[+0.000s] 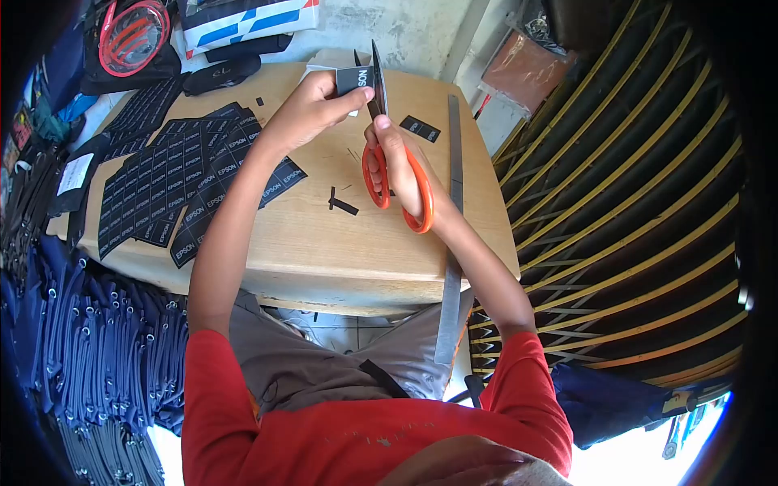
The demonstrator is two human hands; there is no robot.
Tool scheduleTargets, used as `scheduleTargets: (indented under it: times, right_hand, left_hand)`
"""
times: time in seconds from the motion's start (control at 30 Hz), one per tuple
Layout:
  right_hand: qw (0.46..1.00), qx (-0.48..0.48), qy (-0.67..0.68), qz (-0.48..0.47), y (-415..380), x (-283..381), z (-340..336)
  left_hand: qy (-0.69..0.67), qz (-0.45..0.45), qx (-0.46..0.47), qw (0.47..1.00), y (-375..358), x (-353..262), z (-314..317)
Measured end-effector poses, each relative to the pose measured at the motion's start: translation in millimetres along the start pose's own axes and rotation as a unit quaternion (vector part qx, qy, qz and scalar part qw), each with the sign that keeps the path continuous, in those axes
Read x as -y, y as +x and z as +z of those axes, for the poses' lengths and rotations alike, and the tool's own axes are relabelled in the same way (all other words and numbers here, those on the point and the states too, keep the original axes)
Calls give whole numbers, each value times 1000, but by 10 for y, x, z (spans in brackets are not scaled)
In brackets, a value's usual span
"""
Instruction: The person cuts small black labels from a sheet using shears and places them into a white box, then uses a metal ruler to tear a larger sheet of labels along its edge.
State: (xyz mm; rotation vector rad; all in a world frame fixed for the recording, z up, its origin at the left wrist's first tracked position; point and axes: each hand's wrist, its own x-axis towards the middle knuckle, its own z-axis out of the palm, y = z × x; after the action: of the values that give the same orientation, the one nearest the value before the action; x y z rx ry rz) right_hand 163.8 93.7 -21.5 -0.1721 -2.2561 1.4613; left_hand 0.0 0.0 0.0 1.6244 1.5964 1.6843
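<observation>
Near the back edge of the table, my left hand (316, 109) pinches a small black label (353, 78) with white EPSON lettering. My right hand (399, 162) is wrapped round the orange handles of the scissors (420, 194). The dark blades point up and away, parted, with the label's right edge beside them. Behind the label stands a small white box (328, 58), partly hidden by my left hand. Sheets of black EPSON labels (154, 190) lie overlapping on the left of the table.
A long metal ruler (455, 162) lies along the table's right side and overhangs its front edge. Black scraps (344, 206) and a small label piece (421, 129) lie on the wooden table (324, 243). Blue bundles (105, 340) hang at left; a yellow-barred folding gate (632, 194) stands right.
</observation>
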Motion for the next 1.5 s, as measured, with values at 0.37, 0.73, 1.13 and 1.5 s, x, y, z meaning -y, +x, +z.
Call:
scheduleTargets:
  times: [0.37, 0.73, 1.13, 1.5]
  right_hand:
    - [999, -24, 21, -9, -2, -15, 22]
    - [999, -40, -6, -29, -15, -26, 33]
    - [997, -57, -38, -25, -28, 3, 39]
    - [996, -69, -39, -30, -39, 9, 58]
  left_hand:
    - [-5, 16, 4, 1000, 2, -14, 0]
    - [-11, 22, 2, 1000, 12, 8, 4]
    - [-8, 17, 8, 1000, -2, 4, -25]
    - [-12, 15, 2, 1000, -11, -2, -26]
